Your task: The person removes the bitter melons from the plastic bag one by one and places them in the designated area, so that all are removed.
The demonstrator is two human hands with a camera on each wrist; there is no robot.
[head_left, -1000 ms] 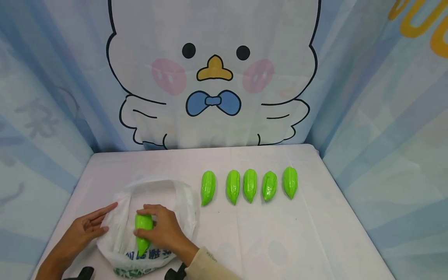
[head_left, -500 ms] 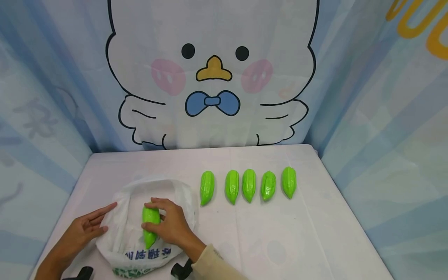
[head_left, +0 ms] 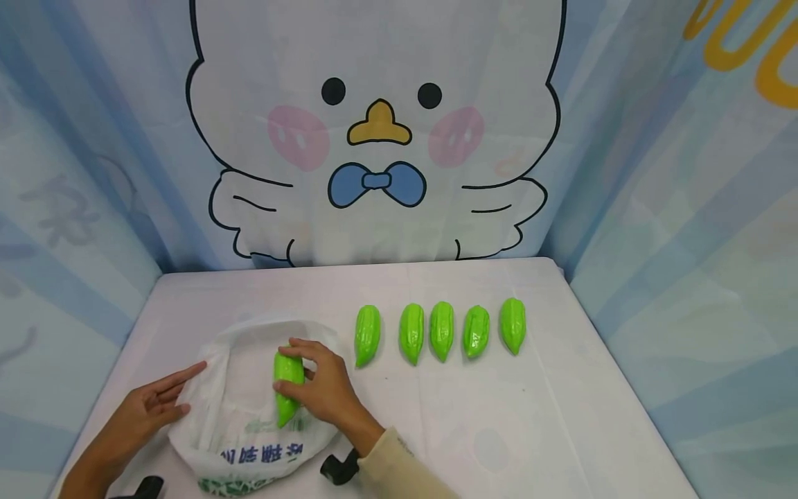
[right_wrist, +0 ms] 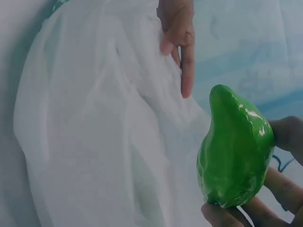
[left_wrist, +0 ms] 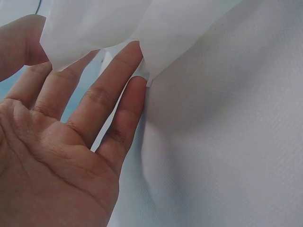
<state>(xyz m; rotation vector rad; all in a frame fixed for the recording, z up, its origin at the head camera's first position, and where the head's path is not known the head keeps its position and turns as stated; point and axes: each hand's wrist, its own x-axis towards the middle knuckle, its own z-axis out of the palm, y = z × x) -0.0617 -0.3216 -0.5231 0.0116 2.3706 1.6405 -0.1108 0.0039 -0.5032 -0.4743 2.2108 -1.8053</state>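
My right hand pinches a glossy green fruit, ridged and tapering to a point, over the mouth of a white plastic bag. In the right wrist view the fruit sits between thumb and fingertips, its narrow end outward. My left hand is at the bag's left rim with fingers extended. The left wrist view shows the bag's thin edge covering the thumb tip and some fingertips of that hand. Blue and green print marks the bag's near side.
Several similar green fruits lie in a row at the back right of the white-covered table. A cartoon-printed curtain hangs behind, and blue curtains stand at the sides. Black wrist-camera mounts show near the front.
My right hand has moved right and away from me, carrying the green fruit from the bag's middle toward its right side. The left hand stays at the rim.
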